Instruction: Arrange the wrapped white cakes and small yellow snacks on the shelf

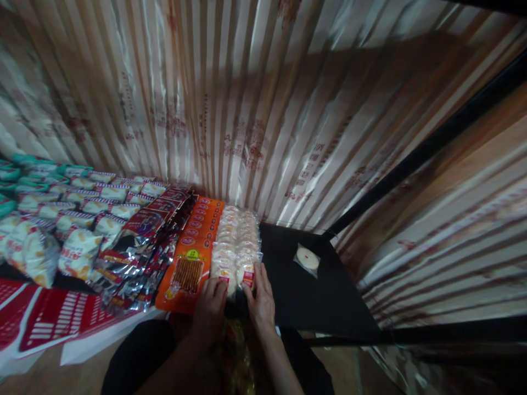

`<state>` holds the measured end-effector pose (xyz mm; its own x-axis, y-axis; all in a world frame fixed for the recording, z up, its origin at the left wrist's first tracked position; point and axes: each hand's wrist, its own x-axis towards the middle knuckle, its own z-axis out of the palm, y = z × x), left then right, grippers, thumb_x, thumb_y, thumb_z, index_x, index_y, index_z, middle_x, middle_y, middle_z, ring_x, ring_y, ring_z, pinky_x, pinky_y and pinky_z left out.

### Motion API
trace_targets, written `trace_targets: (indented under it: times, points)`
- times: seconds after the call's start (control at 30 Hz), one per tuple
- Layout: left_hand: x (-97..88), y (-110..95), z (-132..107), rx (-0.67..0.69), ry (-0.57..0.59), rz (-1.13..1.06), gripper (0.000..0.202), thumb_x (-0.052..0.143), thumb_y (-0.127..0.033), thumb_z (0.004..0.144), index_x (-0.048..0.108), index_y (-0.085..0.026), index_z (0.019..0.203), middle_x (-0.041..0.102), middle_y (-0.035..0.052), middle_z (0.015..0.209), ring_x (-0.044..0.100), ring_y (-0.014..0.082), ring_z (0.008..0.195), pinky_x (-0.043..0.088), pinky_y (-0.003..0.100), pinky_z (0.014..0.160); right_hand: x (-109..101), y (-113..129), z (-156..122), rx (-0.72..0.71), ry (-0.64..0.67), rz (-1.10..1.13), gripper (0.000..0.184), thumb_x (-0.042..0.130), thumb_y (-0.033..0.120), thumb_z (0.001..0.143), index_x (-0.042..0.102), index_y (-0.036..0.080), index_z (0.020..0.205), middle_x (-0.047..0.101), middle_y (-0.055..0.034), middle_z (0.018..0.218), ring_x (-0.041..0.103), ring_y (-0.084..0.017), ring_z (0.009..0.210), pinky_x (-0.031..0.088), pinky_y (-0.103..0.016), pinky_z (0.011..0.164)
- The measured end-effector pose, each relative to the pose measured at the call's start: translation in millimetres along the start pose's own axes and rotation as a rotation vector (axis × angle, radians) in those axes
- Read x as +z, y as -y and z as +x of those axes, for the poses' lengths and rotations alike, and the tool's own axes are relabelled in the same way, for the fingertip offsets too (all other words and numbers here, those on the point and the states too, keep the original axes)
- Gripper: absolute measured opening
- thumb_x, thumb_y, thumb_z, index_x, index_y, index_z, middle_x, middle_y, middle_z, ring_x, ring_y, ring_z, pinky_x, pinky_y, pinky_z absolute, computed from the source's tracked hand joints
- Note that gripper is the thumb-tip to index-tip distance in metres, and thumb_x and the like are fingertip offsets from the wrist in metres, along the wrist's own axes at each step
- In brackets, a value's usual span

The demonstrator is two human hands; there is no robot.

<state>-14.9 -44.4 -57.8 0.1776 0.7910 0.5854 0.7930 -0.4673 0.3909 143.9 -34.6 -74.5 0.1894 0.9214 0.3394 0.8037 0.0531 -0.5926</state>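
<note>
Two rows of white packets (234, 247), nearest ones partly behind fingers (265, 284).

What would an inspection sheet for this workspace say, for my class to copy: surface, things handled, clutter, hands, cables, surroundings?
Surface: black shelf, bare around a lone white pack at the right.
Things handled: white packs in two rows, right of an orange pack.
Clutter: dark red packs overlapping beside the orange pack; white bags and green bags further left.
Hands: left hand at the near end of the left row, right hand at that of the right row; grip unclear.
Cables: nothing seen.
Surroundings: pleated printed sheeting, black bar, red basket at lower left.
</note>
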Motion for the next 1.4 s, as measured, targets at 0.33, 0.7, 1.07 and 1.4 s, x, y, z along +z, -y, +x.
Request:
trace_targets:
  times: [0.33,0.7,1.07,1.4]
  points:
    - [5.7,2.3,-7.5,0.031,-0.027,0.04,0.024,0.034,-0.017,0.091,0.055,-0.016,0.102,0.057,0.0075,0.096,0.054,0.017,0.09,0.05,0.032,0.079,-0.1,3.8,-2.7,0.0,-0.043,-0.052,0.06,0.043,0.045,0.086,0.031,0.02,0.139,0.029,-0.0132,0.146,0.035,-0.027,0.129,0.039,-0.043,0.099]
    - [-6.4,-3.6,-37.4,0.002,0.1,-0.004,0.028,0.036,-0.013,0.087,0.056,-0.015,0.108,0.058,0.0113,0.11,0.052,0.02,0.105,0.049,0.037,0.087,-4.5,22.1,-48.8,-0.012,-0.166,0.063,0.048,0.035,0.039,0.09,0.043,0.012,0.128,0.041,-0.018,0.135,0.036,-0.025,0.127,0.036,-0.046,0.1]
    - [-22.6,-26.1,-137.9,-0.172,0.492,-0.037,0.041,0.043,-0.005,0.075,0.057,-0.014,0.112,0.06,0.0124,0.113,0.052,0.0237,0.109,0.044,0.04,0.095,22.5,20.8,-141.4,-0.078,0.104,0.161,0.031,0.035,0.023,0.088,0.065,0.019,0.096,0.067,-0.0087,0.091,0.061,-0.019,0.09,0.05,-0.036,0.081]
    - [-40.7,-18.8,-150.1,-0.282,0.544,-0.024,0.049,0.044,-0.007,0.073,0.053,-0.012,0.12,0.056,0.0142,0.122,0.05,0.0252,0.113,0.041,0.042,0.097,35.9,31.4,-148.9,-0.021,0.391,0.104,0.039,0.037,0.013,0.079,0.068,0.021,0.101,0.07,-0.0079,0.094,0.065,-0.02,0.089,0.051,-0.034,0.082]
